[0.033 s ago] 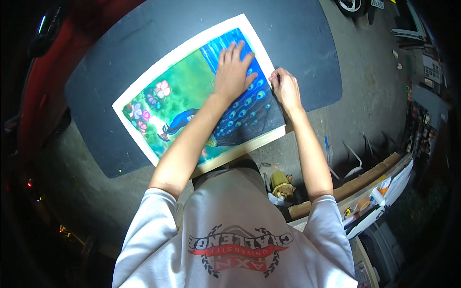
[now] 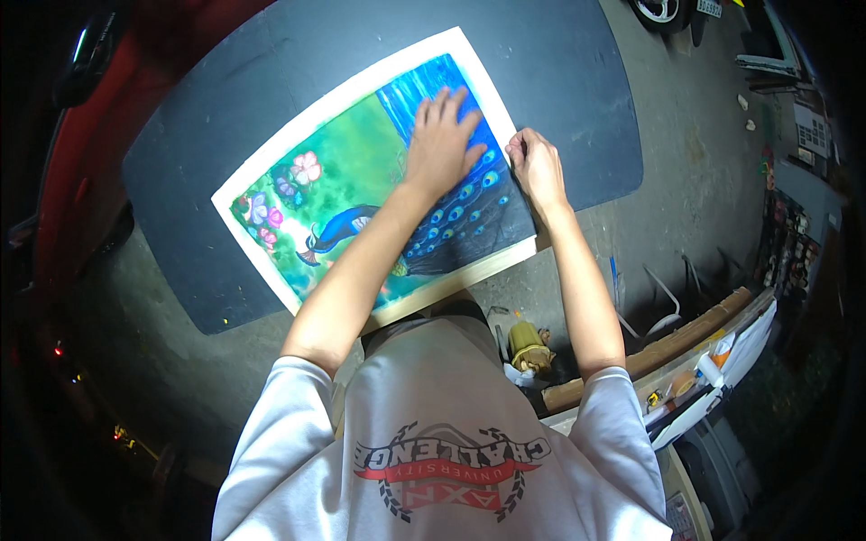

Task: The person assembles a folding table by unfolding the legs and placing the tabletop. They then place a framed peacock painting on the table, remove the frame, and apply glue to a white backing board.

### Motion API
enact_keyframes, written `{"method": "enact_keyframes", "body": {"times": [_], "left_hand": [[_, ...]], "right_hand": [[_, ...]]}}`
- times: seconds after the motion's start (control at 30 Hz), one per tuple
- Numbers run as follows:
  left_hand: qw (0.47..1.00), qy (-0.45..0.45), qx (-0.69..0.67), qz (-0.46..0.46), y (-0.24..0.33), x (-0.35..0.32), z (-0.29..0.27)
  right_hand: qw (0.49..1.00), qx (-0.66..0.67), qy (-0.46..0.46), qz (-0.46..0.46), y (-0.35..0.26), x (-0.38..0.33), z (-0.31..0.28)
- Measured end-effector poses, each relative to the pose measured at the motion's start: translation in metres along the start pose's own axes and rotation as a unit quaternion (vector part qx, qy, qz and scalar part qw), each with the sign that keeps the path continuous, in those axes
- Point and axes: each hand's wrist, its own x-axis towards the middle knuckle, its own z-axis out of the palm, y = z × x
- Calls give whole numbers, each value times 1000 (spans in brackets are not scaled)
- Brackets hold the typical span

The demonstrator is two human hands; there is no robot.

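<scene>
A painting of a blue peacock, pink and purple flowers and eyed tail feathers lies tilted on the dark table, bordered by a broad white margin. My left hand is spread over its upper right, on the blue and feathered area, palm down and slightly blurred. The left forearm crosses the picture and hides part of the peacock's body. At the right margin, my right hand is closed, thumb and curled fingers pinching the painting's edge. Its fingertips are partly hidden.
The dark table extends beyond the painting. Below right, a yellow-green container stands near a long brown strip and a bench with assorted items. A red vehicle is at left, and a motorcycle wheel shows at top right.
My left hand has slid slightly toward me and to the right over the painting, its fingers more spread. My right hand and the painting have stayed in place.
</scene>
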Motion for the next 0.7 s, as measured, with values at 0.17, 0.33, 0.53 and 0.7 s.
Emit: {"method": "enact_keyframes", "body": {"times": [0.17,0.33,0.53,0.7], "left_hand": [[994,-68,-5,83,19,-27,5],[995,-66,7,75,18,-34,7],[994,-73,14,78,14,-35,1],[996,-45,-37,67,18,-53,-15]], "right_hand": [[999,-15,28,-22,3,-4,0],[999,-26,40,-25,-4,-4,-4],[992,-12,38,-122,-20,7,-8],[994,-71,-79,9,-23,1,-15]]}}
